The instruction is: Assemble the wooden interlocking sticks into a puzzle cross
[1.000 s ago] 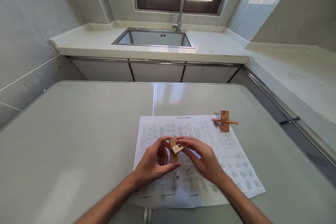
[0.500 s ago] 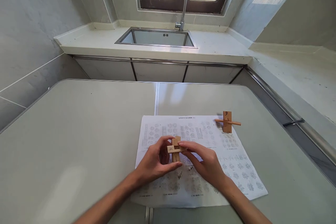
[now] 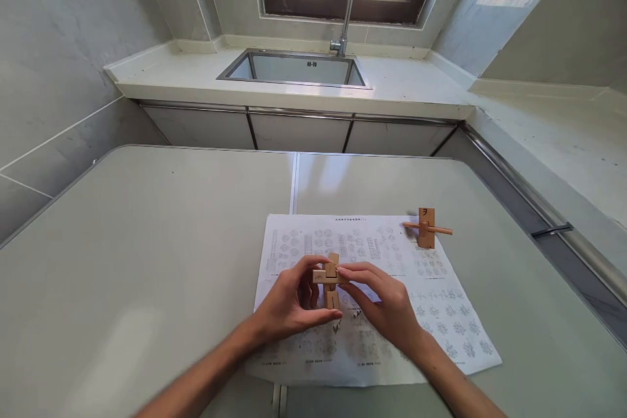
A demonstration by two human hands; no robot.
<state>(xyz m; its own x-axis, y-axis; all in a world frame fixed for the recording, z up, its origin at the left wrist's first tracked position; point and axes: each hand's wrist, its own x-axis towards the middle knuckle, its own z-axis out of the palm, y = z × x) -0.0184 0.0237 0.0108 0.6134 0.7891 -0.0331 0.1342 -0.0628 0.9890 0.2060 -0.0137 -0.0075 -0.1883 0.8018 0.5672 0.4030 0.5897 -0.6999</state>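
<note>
Between my hands, a cluster of interlocking wooden puzzle pieces (image 3: 332,300) is held above a printed sheet (image 3: 382,366). My left hand (image 3: 289,297) closes round the upright pieces, with its thumb at their lower end and fingers at the upper left. A numbered crosspiece (image 3: 320,277) lies across the uprights. Its right end is pinched between the thumb and fingertips of my right hand (image 3: 385,297). Part of the cluster is hidden behind my fingers. Another wooden piece with a rod through it (image 3: 426,238) rests at the sheet's upper right edge.
The sheet shows small printed puzzle diagrams and lies on a pale table (image 3: 147,241) with a centre seam. Beyond the table is a counter (image 3: 166,81) with a sink (image 3: 294,83) and a tap (image 3: 349,6). Another counter (image 3: 553,137) runs along the right.
The upright pieces in my hands have shifted: a lower end marked with a stroke now faces me, nearer my left thumb. The crosspiece stays in my right fingers. The view has moved slightly.
</note>
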